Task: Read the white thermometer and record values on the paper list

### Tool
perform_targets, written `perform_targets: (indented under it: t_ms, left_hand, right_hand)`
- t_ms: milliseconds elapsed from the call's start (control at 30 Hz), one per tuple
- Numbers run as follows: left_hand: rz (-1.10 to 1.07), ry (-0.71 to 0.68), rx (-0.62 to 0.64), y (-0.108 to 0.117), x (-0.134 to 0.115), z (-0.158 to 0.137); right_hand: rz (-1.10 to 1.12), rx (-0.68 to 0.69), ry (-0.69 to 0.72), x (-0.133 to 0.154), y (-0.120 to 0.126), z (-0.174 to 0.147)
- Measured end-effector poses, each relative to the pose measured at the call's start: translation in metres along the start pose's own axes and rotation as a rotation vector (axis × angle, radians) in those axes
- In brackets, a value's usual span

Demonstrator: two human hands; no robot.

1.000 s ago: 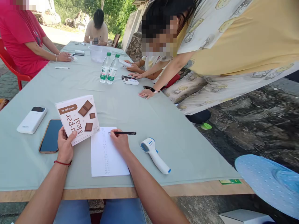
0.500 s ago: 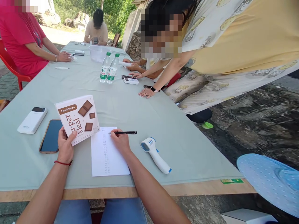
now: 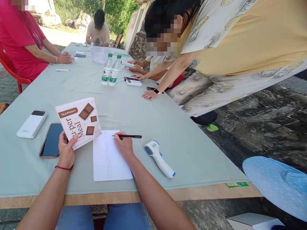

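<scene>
My left hand [image 3: 67, 149] grips a white and brown cardboard box [image 3: 81, 123] by its lower left corner, tilted up and partly over the paper's top left corner. Chocolate squares and the word NutriMotion are printed on the box. My right hand [image 3: 124, 145] pinches a black pen [image 3: 130, 136], its tip at the upper part of a white sheet of paper [image 3: 100, 166]. Columns of small handwriting run down the sheet, too small to read. Left of the box lies a smartphone [image 3: 50, 140], dark screen up. To the right of my right hand rests a white and blue infrared thermometer [image 3: 160, 159].
A white power bank [image 3: 32, 124] lies at the left. Two water bottles [image 3: 110, 70] stand mid-table, before a clear plastic basin [image 3: 97, 56]. One person [image 3: 230, 38] leans in from the right, a hand flat on the tablecloth [image 3: 192, 153]. Other people sit around the table.
The view has shifted very slightly, moving most things a little left. My hands keep their holds on the box and the pen, with almost no movement.
</scene>
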State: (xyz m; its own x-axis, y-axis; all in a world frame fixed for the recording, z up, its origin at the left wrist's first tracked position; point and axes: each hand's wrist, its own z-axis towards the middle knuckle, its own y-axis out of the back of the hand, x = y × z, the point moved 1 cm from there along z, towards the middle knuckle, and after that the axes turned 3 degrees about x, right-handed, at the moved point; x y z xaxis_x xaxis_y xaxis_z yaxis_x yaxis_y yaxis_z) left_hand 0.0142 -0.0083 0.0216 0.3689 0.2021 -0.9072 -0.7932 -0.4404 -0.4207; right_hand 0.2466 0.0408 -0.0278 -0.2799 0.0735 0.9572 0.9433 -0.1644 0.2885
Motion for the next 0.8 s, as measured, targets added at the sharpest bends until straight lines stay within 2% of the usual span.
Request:
perform_targets:
  t_ms: [800]
  left_hand:
    - [0.004, -0.004, 0.005, 0.0027, 0.0034, 0.0015]
  right_hand:
    - [-0.051, 0.018, 0.004, -0.0002, 0.0003, -0.0003]
